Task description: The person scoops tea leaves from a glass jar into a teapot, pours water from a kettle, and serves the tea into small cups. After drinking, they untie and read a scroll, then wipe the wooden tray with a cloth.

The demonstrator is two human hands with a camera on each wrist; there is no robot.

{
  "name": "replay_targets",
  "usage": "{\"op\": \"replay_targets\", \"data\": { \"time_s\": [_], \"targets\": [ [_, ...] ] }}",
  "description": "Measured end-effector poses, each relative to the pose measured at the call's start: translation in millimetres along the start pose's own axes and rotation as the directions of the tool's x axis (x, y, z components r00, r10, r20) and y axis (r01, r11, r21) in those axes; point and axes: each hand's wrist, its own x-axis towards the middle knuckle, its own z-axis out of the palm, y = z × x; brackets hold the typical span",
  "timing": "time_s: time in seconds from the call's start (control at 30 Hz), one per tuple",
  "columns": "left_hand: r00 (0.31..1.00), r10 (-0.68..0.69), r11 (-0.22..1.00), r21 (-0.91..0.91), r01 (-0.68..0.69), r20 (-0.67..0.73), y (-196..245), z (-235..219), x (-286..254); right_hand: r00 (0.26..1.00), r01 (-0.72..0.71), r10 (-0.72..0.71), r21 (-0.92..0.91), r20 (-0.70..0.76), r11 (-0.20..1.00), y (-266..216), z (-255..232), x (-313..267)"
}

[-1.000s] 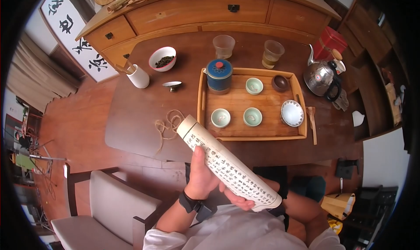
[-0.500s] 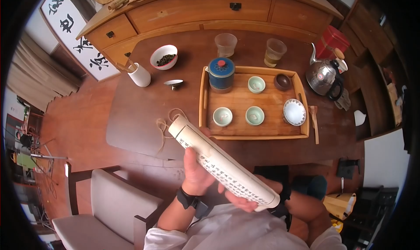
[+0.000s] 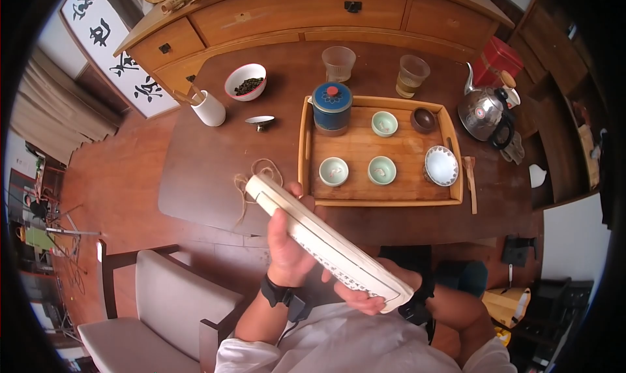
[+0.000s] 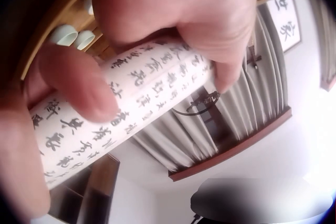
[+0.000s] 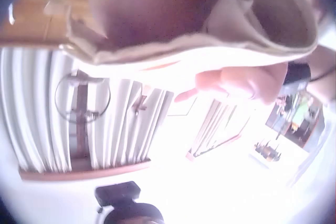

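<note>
A rolled sheet of paper (image 3: 326, 242) with columns of black brush writing lies slantwise in front of the body, both hands on it. My left hand (image 3: 290, 252) grips the upper part, thumb laid along the near face and fingertips showing past the far side. My right hand (image 3: 362, 298) holds the lower end, its fingers curled over the near edge. Up close in the left wrist view, the written paper (image 4: 68, 145) bends round as a tube. The right wrist view shows its curled, layered end (image 5: 283, 11). Brown twine (image 3: 264, 164) lies looped by the upper end.
Beyond the paper, a wooden tray (image 3: 385, 202) carries a blue lidded pot (image 3: 332, 109) and several cups. A kettle (image 3: 479, 115) and wooden tongs (image 3: 471, 184) are at right. A bowl of leaves (image 3: 246, 83) and a white holder (image 3: 208, 109) stand at left; a chair (image 3: 176, 295) is nearer.
The roll has turned in the hands, so less writing faces up and more blank margin shows. Its upper end has shifted left, and left-hand fingertips have appeared on the far side.
</note>
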Motion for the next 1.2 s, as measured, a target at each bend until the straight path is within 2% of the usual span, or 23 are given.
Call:
{"op": "replay_targets", "data": {
  "time_s": [0.03,0.07,0.1,0.23,0.3,0.33,0.37,0.4,0.47,0.5,0.53,0.57,0.6,0.63,0.73,0.77,0.8,0.83,0.93,1.03,1.13,1.17,1.2],
  "targets": [
    [1.000,0.019,0.995,0.097,-0.016,-0.024,1.4,0.8,0.7,0.988,0.035,-0.068,-0.238,-0.135,0.971,-3.3,6.8,-2.7],
    [0.998,0.039,0.981,0.194,-0.029,-0.046,2.6,2.1,0.6,0.964,0.049,-0.177,-0.525,-0.196,0.850,-3.0,0.2,-2.4],
    [0.998,0.057,0.976,0.212,-0.048,-0.039,1.1,7.9,0.2,0.962,0.046,-0.166,-0.473,-0.216,0.880,-3.0,0.7,-2.5],
    [0.999,-0.015,1.000,0.024,0.017,-0.050,1.2,4.2,-0.1,0.951,0.038,-0.112,-0.252,-0.287,0.967,-0.2,11.7,-1.9],
    [0.999,-0.046,0.991,-0.125,0.044,-0.011,1.5,3.1,-0.1,0.990,0.043,-0.060,-0.137,-0.125,0.990,2.3,21.1,0.5],
    [0.999,-0.045,0.991,-0.128,0.042,-0.021,1.3,4.0,0.6,0.998,0.041,-0.045,-0.082,-0.040,0.996,1.9,23.6,1.0],
    [0.998,-0.044,0.991,-0.131,0.040,-0.032,1.4,5.9,1.1,0.994,-0.012,0.002,-0.096,-0.107,0.995,-0.4,21.5,-1.1],
    [0.998,-0.043,0.990,-0.134,0.037,-0.044,1.6,7.8,1.3,0.985,-0.028,-0.022,-0.282,-0.172,0.959,-3.4,22.9,-1.3],
    [0.991,-0.037,0.999,-0.003,0.037,-0.127,2.2,11.4,3.0,0.954,-0.096,-0.103,-0.614,-0.281,0.783,-9.9,26.5,-0.6],
    [0.985,-0.029,0.997,0.062,0.040,-0.169,1.9,12.1,3.6,0.933,-0.137,-0.135,-0.675,-0.334,0.725,-11.9,19.0,-0.2],
    [0.983,-0.021,0.997,0.072,0.034,-0.184,0.9,10.7,3.0,0.900,-0.163,-0.303,-0.885,-0.315,0.435,-10.6,10.6,0.5],
    [0.980,-0.013,0.996,0.082,0.030,-0.199,-0.7,7.9,2.4,0.862,-0.215,-0.449,-0.972,-0.233,0.092,-7.2,2.1,0.9],
    [0.977,-0.005,0.995,0.093,0.026,-0.213,-2.3,6.4,2.4,0.826,-0.284,-0.554,-0.924,-0.099,-0.257,-5.5,-1.9,1.1],
    [0.969,0.013,0.996,0.085,0.008,-0.246,-4.4,6.8,2.8,0.780,-0.411,-0.586,-0.887,-0.221,-0.212,-6.0,11.3,3.8],
    [0.983,-0.012,0.999,0.041,0.020,-0.183,-3.0,0.8,0.3,0.810,-0.339,-0.586,-0.848,-0.042,-0.408,-3.9,-1.2,4.4],
    [0.993,-0.026,1.000,-0.019,0.024,-0.119,-2.2,0.0,-0.3,0.823,-0.336,-0.523,-0.932,-0.220,-0.137,-4.4,1.2,3.5],
    [0.998,-0.035,0.997,-0.076,0.031,-0.055,-1.3,-0.6,-1.0,0.834,-0.341,-0.408,-0.928,-0.371,0.147,-5.7,7.1,2.4],
    [0.999,-0.042,0.990,-0.131,0.043,0.012,-0.3,-1.4,-1.5,0.841,-0.354,-0.251,-0.838,-0.479,0.416,-7.8,10.9,2.3],
    [0.986,-0.058,0.978,-0.188,0.086,0.154,-0.9,-9.1,-0.6,0.894,-0.311,-0.110,-0.778,-0.435,0.546,-14.1,11.2,-0.4],
    [0.999,0.039,0.990,0.136,-0.034,-0.032,-7.1,5.1,-1.3,0.842,-0.232,-0.455,-0.956,-0.290,0.180,-8.1,18.2,2.2],
    [0.998,0.011,0.912,0.409,0.015,-0.062,-7.6,3.6,-6.2,0.790,-0.283,-0.585,-0.956,-0.183,-0.083,-9.9,11.4,-2.1],
    [0.996,-0.048,0.917,0.391,0.075,-0.080,-6.4,-2.4,-9.4,0.774,-0.131,-0.633,-0.978,0.000,-0.161,-8.6,2.4,0.2],
    [0.996,-0.056,0.885,0.459,0.081,-0.068,-7.4,-4.4,-11.0,0.770,-0.141,-0.628,-0.990,-0.116,0.009,-8.7,2.5,-2.4]
  ]
}}
